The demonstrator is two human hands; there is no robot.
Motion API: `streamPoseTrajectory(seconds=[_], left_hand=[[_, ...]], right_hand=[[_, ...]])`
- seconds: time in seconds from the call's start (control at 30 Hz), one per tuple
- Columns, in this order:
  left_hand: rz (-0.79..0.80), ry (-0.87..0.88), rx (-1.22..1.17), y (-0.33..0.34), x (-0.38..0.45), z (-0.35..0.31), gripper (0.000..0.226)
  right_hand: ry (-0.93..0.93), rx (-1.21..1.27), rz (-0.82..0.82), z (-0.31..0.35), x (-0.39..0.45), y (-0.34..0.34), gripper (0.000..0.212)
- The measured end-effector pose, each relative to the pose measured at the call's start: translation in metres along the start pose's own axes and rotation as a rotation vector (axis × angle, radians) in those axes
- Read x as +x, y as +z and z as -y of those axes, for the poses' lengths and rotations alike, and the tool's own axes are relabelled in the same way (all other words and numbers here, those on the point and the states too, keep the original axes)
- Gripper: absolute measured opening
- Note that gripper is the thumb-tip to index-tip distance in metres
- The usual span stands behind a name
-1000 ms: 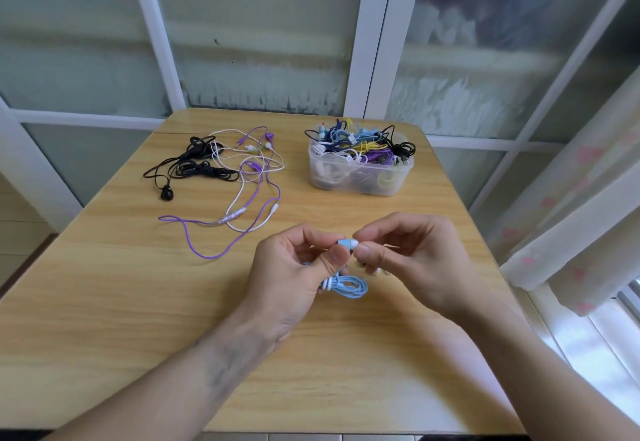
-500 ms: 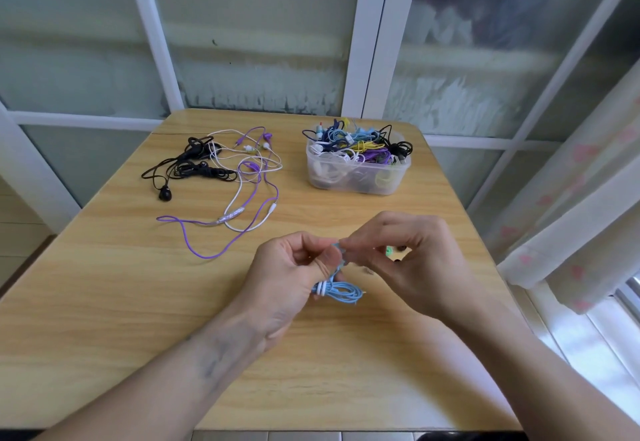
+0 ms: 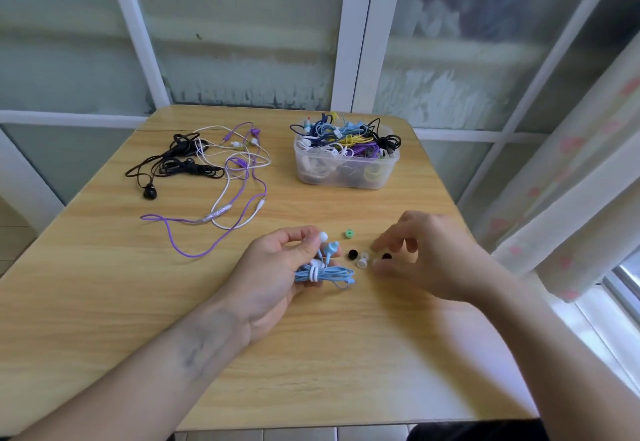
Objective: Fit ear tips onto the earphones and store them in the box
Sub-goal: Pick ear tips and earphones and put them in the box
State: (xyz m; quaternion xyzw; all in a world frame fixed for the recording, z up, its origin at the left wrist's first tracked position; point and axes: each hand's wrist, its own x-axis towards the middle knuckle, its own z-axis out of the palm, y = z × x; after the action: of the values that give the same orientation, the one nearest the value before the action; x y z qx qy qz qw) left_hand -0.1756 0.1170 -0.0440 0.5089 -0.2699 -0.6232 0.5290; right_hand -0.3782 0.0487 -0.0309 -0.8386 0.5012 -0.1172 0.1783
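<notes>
Near the far left corner of the desk, loose black, white and purple earphones are spread. A bundled blue earphone is gripped in the left hand. Small ear tips are scattered beside it. The right hand, blurred, is held over them with loosely curled fingers. The full box stands at the far edge.

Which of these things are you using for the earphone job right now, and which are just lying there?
In use:
- blue earphones, held in the left hand
- loose ear tips under the right hand
- clear box of earphones

Lying about for now:
- black earphones
- purple and white earphones
- curtain
</notes>
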Motion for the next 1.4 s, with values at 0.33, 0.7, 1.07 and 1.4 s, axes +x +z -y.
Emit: streamPoseTrajectory(seconds=[0.33, 0.7, 1.07, 1.4], left_hand=[[0.067, -0.038, -0.007, -0.004, -0.004, -0.002, 0.041], [0.078, 0.151, -0.013, -0.001, -0.008, -0.003, 0.045], [0.067, 0.23, -0.056, -0.001, -0.01, -0.006, 0.043], [0.036, 0.278, 0.006, -0.003, -0.009, -0.002, 0.046]], right_hand=[[-0.007, 0.009, -0.037, 0.002, 0.001, 0.007, 0.006], [-0.124, 1.005, -0.103, 0.03, -0.01, 0.008, 0.019], [-0.102, 1.044, -0.175, 0.039, -0.01, 0.011, 0.018], [-0.03, 1.143, -0.057, 0.04, -0.013, 0.011, 0.021]])
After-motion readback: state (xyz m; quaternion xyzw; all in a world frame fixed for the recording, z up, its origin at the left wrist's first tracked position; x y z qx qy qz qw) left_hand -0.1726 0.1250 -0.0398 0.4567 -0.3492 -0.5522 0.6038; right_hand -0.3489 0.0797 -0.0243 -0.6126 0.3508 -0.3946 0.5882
